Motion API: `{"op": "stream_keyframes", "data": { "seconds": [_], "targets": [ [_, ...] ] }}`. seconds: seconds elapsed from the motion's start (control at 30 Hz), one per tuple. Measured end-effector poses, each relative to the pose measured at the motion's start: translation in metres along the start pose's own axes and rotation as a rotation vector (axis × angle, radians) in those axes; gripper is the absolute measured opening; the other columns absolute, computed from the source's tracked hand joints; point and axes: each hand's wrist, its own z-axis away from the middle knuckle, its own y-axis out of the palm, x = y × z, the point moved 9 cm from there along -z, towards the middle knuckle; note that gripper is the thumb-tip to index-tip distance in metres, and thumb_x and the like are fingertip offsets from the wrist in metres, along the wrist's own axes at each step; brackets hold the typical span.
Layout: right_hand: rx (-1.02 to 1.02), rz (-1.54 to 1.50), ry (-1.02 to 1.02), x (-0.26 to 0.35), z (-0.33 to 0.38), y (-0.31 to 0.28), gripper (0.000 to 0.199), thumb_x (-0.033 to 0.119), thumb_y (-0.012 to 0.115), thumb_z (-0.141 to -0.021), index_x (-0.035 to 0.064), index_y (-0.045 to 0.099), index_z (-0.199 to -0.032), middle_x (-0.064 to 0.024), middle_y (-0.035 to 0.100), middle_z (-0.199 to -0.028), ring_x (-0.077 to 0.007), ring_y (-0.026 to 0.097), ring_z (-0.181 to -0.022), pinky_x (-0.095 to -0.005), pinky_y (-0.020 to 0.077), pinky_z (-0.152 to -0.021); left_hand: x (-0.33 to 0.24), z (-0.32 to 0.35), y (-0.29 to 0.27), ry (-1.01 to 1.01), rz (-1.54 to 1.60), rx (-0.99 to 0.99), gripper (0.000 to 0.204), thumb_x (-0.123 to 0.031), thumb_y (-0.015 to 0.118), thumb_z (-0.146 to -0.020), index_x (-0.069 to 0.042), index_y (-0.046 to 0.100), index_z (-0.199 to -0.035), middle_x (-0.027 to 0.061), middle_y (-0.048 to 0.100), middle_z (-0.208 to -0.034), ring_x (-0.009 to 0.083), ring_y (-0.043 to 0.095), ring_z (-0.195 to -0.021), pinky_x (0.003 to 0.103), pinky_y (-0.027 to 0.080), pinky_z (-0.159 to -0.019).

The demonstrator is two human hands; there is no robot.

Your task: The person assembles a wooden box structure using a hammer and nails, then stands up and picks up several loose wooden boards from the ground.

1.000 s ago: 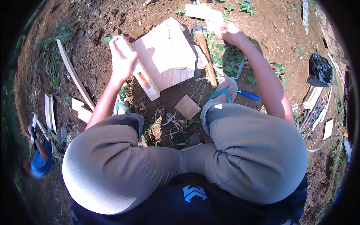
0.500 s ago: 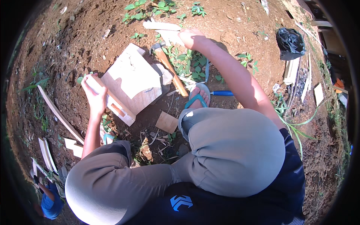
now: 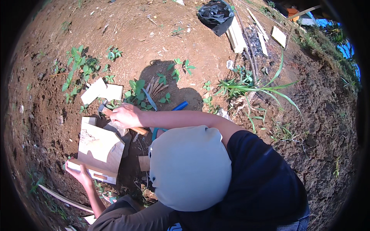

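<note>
My left hand grips a wooden block with a rectangular slot in its side, steadied against the near edge of a pale wooden board. The board lies on a grey stone on the soil. Closed round the handle of a hammer is my right hand, just beyond the board. The hammer's dark head shows to the left of my fingers, and the wooden handle's end sticks out to the right. Two pale pieces of wood lie beyond the hammer.
A blue-handled tool lies beyond my right forearm, its far part hidden. A small wood offcut is beside my knee. Leafy weeds grow nearby. Farther off are a black plastic bag and wood strips.
My right hand has let go of the pale wood and taken hold of the hammer. My left hand still holds the block. The view has swung to the right.
</note>
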Motion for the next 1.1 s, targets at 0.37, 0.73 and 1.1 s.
{"op": "stream_keyframes", "data": {
  "seconds": [0.37,0.73,1.1],
  "targets": [
    [0.061,-0.325,0.018,0.006,0.014,0.025,0.040,0.014,0.056,-0.097,0.0070,0.047,-0.136,-0.0190,0.062,-0.115,-0.0370,0.065,-0.102,-0.0469,0.0545,-0.084,0.006,-0.005,-0.003,0.028,-0.006,0.032,0.066,0.007,0.052,-0.086,-0.012,0.030,-0.146,0.0115,0.046,-0.141,0.0222,0.050,-0.121,0.033,0.046,-0.099],
    [0.273,-0.167,0.060,0.023,0.098,-0.022,0.047,0.016,0.063,-0.092,0.0091,0.050,-0.136,-0.0088,0.056,-0.117,-0.0328,0.062,-0.097,-0.0446,0.0565,-0.082,-0.027,-0.009,0.021,0.053,-0.180,0.107,0.069,0.004,0.053,-0.083,-0.008,0.028,-0.146,0.0199,0.042,-0.138,0.0300,0.048,-0.121,0.043,0.044,-0.101],
    [0.452,-0.167,0.393,0.013,0.229,-0.021,0.044,0.017,0.062,-0.092,0.0087,0.051,-0.134,-0.0094,0.056,-0.117,-0.0326,0.063,-0.098,-0.0444,0.0568,-0.082,-0.059,-0.032,0.028,0.169,-0.386,0.244,0.089,-0.006,0.059,-0.091,-0.017,0.008,-0.163,0.0269,0.017,-0.165,0.0421,0.020,-0.152,0.051,0.021,-0.123]
  ]
}}
